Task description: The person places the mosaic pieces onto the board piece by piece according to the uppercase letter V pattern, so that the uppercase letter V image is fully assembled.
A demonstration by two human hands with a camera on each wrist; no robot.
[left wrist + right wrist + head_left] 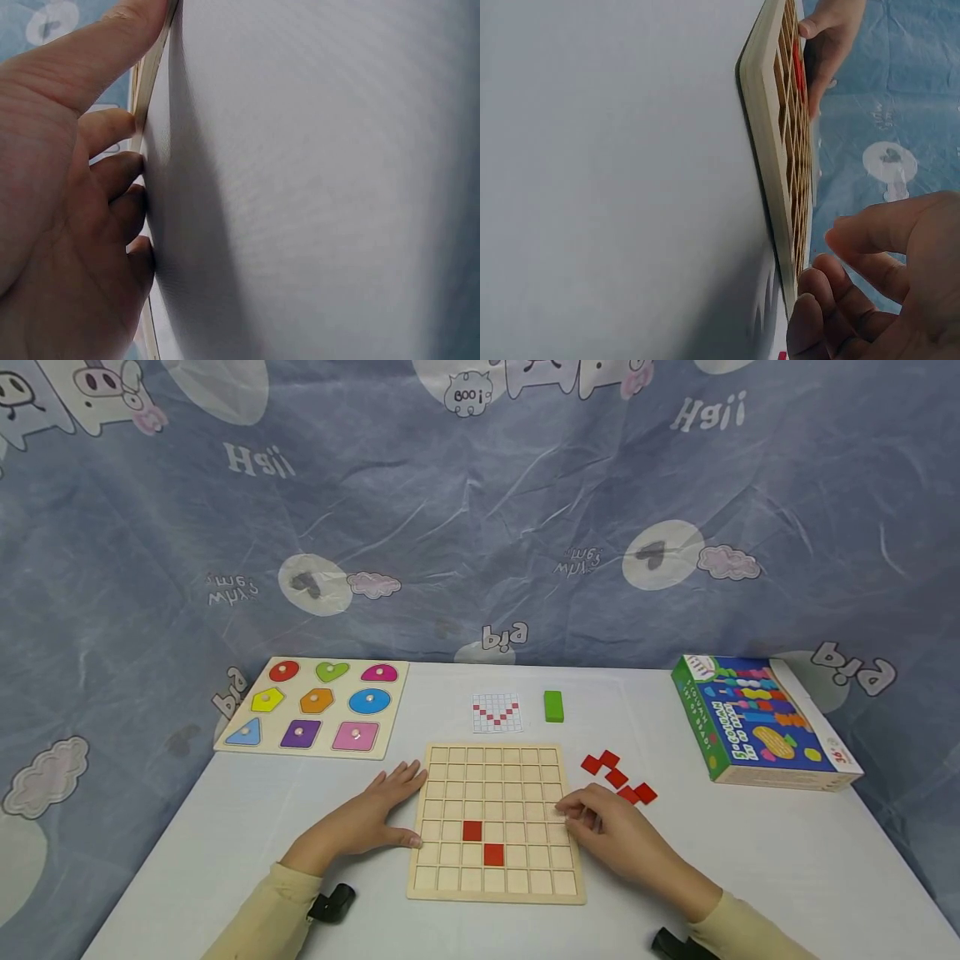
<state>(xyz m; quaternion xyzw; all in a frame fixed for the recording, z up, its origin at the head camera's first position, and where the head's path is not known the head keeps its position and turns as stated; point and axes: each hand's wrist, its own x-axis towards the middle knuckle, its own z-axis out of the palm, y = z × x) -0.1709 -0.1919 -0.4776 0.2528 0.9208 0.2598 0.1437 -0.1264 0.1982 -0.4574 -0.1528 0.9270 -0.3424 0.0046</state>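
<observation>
A wooden grid board lies on the white table, with two red square tiles in its cells, one tile diagonally up and left of the other tile. My left hand rests along the board's left edge, fingers extended and thumb spread toward the near end. The left wrist view shows its fingertips against the board's side. My right hand hovers at the board's right edge with fingers loosely bent. No tile shows between its thumb and fingers in the right wrist view. Just beyond it lie several loose red tiles.
Behind the board are a small pattern card with a red V of squares and a green block. A shape puzzle board lies at the back left. A colourful box sits at the back right, before a blue patterned cloth.
</observation>
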